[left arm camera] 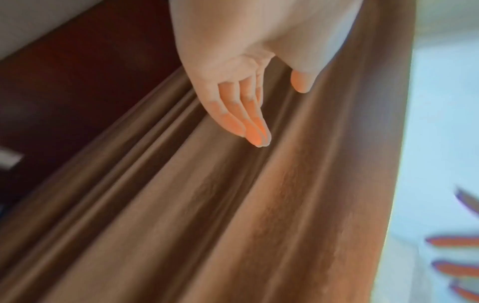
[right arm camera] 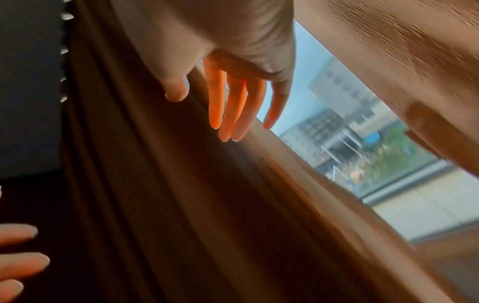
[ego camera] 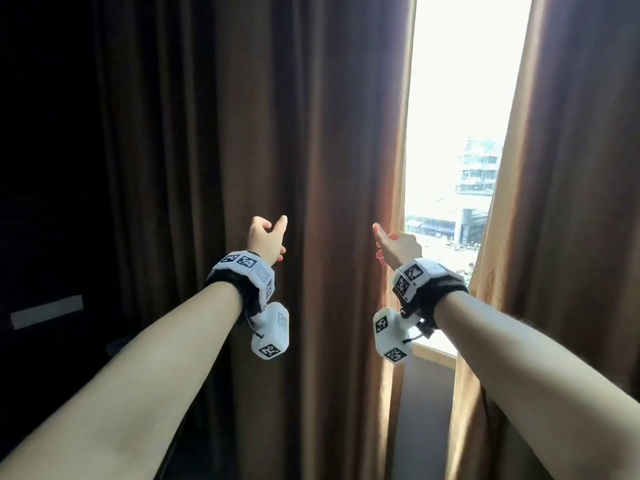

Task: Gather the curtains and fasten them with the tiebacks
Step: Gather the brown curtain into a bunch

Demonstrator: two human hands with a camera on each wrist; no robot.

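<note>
A brown left curtain [ego camera: 277, 133] hangs in folds, its inner edge beside a narrow bright gap. A right curtain [ego camera: 571, 202] hangs at the far side of the gap. My left hand [ego camera: 268, 239] is raised in front of the left curtain, fingers [left arm camera: 249, 127] straight and holding nothing. My right hand [ego camera: 394, 245] is at that curtain's inner edge, fingers [right arm camera: 233, 114] straight and spread close to the fabric [right arm camera: 233, 205], thumb on the room side. I cannot tell whether either hand touches the cloth. No tieback is in view.
A window [ego camera: 457, 133] shows buildings outside through the gap, with a sill [ego camera: 433, 351] low down. Left of the curtain lies a dark wall or panel [ego camera: 45, 202] with a pale strip [ego camera: 46, 311].
</note>
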